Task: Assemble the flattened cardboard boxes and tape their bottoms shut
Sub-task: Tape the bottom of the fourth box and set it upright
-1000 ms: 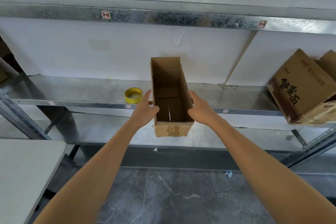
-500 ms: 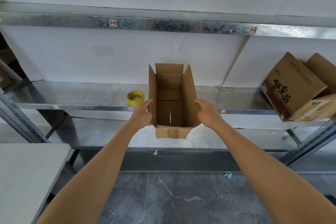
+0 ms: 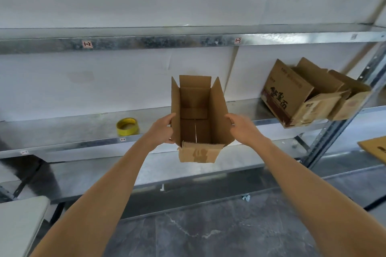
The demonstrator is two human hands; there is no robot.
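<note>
I hold a small brown cardboard box (image 3: 195, 115) up in front of the middle shelf, its open top facing me and its top flaps spread outward. A thin slit of light shows along the seam of its closed bottom. My left hand (image 3: 163, 129) grips the left side flap, fingers curled round its edge. My right hand (image 3: 242, 129) grips the right side flap in the same way. A yellow tape roll (image 3: 127, 126) lies on the shelf to the left of the box, apart from both hands.
The metal shelf (image 3: 62, 133) runs across the view, with another level above and below. Several assembled boxes (image 3: 300, 94) lean at its right end. Flat cardboard (image 3: 376, 148) shows at the far right edge. A pale table corner (image 3: 18, 225) sits bottom left.
The box's side flaps have swung outward from upright. My hands moved apart from the box's walls onto the spread flaps. The view has tilted and shifted.
</note>
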